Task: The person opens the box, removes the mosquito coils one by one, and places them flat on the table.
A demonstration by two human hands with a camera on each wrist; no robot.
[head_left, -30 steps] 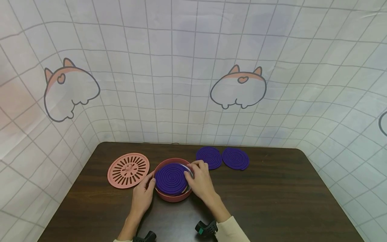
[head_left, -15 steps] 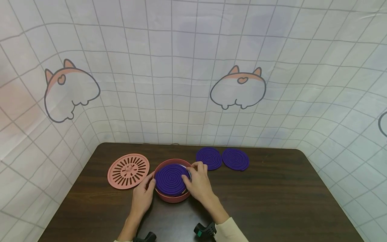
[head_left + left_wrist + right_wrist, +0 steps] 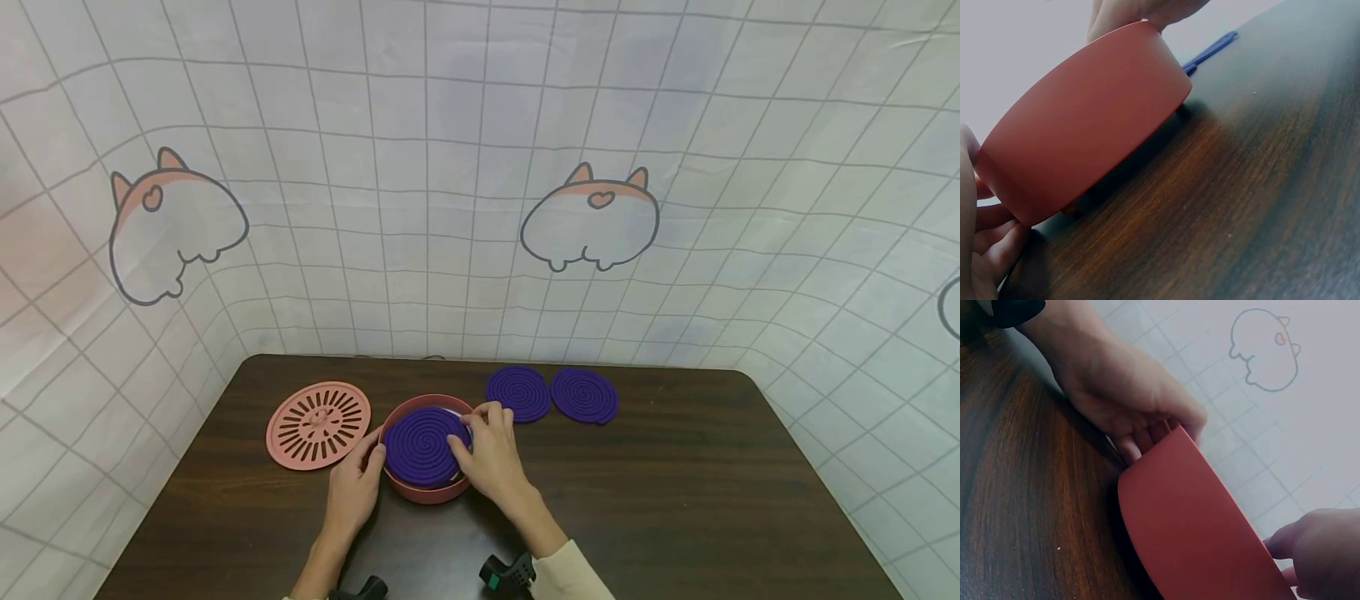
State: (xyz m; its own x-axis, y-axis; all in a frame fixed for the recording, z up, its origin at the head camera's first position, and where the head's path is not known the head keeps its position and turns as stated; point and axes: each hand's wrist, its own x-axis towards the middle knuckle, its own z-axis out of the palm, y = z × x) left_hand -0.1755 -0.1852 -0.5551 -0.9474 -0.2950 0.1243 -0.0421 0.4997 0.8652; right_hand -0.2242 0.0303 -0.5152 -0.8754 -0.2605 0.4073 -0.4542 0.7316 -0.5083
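A round red holder box (image 3: 431, 495) stands on the dark table, its smooth side wall (image 3: 1097, 112) filling the left wrist view. My left hand (image 3: 356, 487) grips the box on its left, thumb at the rim and fingers against the outer wall, as the right wrist view also shows that hand (image 3: 1122, 381). A purple spiral coaster (image 3: 420, 446) lies in the mouth of the box over something with a pale edge. My right hand (image 3: 495, 457) pinches the coaster's right edge, thumb on top and fingertips at the far rim.
A pink slotted round lid (image 3: 321, 423) lies left of the box. Behind my right hand are two more purple spiral coasters, one nearer (image 3: 519, 390) and one farther right (image 3: 585, 395). A white grid-patterned curtain (image 3: 480, 208) surrounds the back and sides of the table.
My right hand has shifted slightly left, its thumb further over the coaster, which covers more of the pale edge on the right. My left hand has stayed in place on the box.
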